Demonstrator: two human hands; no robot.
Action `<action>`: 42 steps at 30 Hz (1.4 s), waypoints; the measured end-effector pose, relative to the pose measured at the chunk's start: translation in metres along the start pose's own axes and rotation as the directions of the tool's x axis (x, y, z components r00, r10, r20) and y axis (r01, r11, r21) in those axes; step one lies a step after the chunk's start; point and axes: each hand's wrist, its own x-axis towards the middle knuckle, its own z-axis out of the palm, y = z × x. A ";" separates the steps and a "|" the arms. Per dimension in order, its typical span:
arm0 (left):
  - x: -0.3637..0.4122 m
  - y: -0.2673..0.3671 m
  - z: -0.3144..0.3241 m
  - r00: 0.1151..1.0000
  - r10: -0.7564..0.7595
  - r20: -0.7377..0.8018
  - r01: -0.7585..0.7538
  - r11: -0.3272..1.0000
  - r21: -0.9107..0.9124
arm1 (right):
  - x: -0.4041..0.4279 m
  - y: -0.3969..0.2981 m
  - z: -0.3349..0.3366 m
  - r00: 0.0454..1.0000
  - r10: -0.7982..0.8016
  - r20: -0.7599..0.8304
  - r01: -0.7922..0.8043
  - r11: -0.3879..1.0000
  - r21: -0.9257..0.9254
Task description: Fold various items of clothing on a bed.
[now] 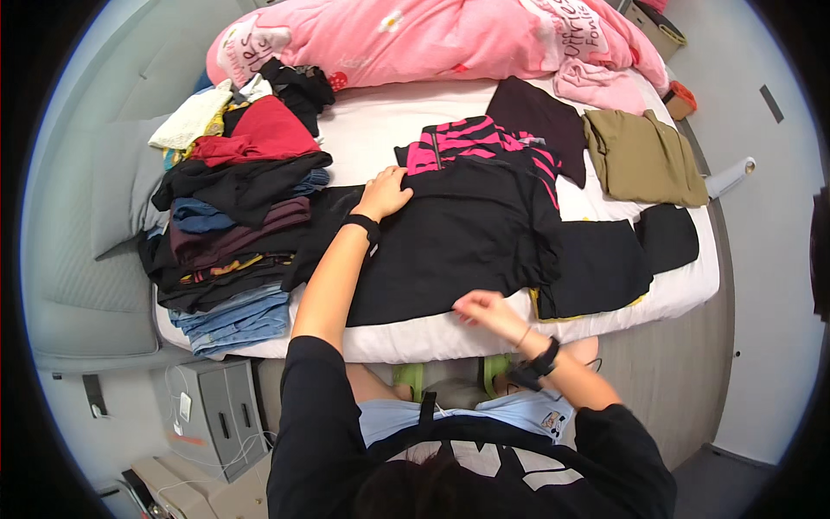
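A black garment (447, 240) lies spread on the bed in front of me. My left hand (387, 193) rests on its upper left part, fingers together and flat on the cloth. At the garment's near edge is my right hand (478, 308), its fingers curled by the hem; whether they pinch cloth is unclear. Beyond the black garment lies a pink and black patterned garment (476, 139), partly covered by it. A folded black garment (593, 266) with a yellow edge beneath touches its right side.
Stacked clothes (240, 214) stand on the left, with blue jeans (240, 321) lowest. An olive folded garment (642, 156), a dark garment (535, 123) and a small black folded piece (668, 239) lie right. A pink quilt (415, 42) spans the far side. A grey cabinet (217, 409) stands near left.
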 end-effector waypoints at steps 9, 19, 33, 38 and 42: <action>0.008 0.013 -0.003 0.984 -0.138 0.114 0.143 0.989 -0.043 | -0.008 0.055 0.048 0.942 0.291 -0.167 -0.141 0.796 0.589; -0.003 0.002 -0.033 0.971 -0.027 0.239 0.162 0.809 -0.566 | -0.005 0.023 0.069 0.910 0.148 -0.386 0.063 0.873 0.484; -0.070 0.100 -0.194 0.901 -0.178 -0.395 -0.350 0.237 -0.906 | -0.055 -0.231 -0.070 0.331 -0.839 -0.432 0.670 0.531 -0.519; -0.098 0.122 -0.252 0.814 -0.100 -0.572 -0.563 0.105 -0.820 | -0.069 -0.300 -0.061 0.511 -0.795 -0.328 0.736 0.601 -0.312; -0.169 0.104 -0.217 0.833 -0.119 -0.540 -0.516 0.184 -0.837 | -0.100 -0.254 -0.046 0.504 -0.842 -0.195 0.715 0.533 -0.452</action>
